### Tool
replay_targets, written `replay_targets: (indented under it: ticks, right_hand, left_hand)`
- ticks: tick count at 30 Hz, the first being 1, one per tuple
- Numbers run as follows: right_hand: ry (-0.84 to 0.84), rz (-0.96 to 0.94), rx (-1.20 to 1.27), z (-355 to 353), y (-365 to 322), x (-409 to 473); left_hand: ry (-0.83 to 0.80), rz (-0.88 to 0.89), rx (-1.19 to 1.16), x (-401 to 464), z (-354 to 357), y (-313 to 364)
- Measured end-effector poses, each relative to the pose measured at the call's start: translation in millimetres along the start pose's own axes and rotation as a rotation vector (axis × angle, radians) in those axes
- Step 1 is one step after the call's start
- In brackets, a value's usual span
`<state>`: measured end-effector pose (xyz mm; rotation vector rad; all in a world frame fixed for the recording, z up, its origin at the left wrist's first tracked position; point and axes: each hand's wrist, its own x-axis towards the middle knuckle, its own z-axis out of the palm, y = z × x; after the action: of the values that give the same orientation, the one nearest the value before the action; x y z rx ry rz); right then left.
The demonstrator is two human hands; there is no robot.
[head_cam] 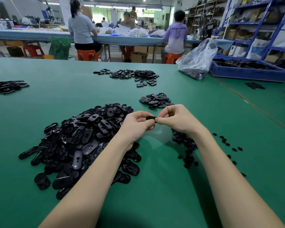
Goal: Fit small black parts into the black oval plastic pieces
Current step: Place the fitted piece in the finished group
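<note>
Both hands meet above the green table (155,186), holding one black oval piece (150,118) between them. My left hand (136,125) grips its left end with curled fingers. My right hand (174,118) pinches its right end with thumb and fingertips. Most of the piece is hidden by my fingers, and I cannot tell whether a small part sits in it. A large heap of black oval pieces (82,142) lies under my left forearm. Small black parts (186,145) lie scattered and piled under my right wrist.
A small stack of oval pieces (156,100) lies just beyond my hands, and other piles (131,74) (6,86) lie farther back. A clear plastic bag (197,61) and a blue bin (248,69) stand at the back right. People sit at a far bench.
</note>
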<state>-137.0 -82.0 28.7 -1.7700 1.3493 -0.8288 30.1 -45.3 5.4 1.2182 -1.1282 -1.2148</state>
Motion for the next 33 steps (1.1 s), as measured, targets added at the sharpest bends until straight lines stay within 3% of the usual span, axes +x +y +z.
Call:
replay_targets:
  ticks: [8,11,16,20,25,33]
  right_hand:
    - [0.059,-0.023,-0.042,3,0,1]
    - [0.072,-0.044,0.071,1,1,0]
    - [-0.007,0.026,0.195,-12,3,-3]
    - [0.019,0.079,0.125,-19,7,-2]
    - [0.153,0.127,0.048,-34,20,1]
    - [0.308,0.137,0.100,-42,31,6]
  left_hand:
    - [0.064,0.050,0.071,2,5,-4]
    - [0.057,0.132,0.126,3,-2,-1]
    - [0.037,0.351,0.540,5,-11,4]
    - [0.056,0.476,0.813,12,-11,4]
    - [0.191,0.397,0.955,53,3,10]
    - [0.233,0.207,1.128,140,26,25]
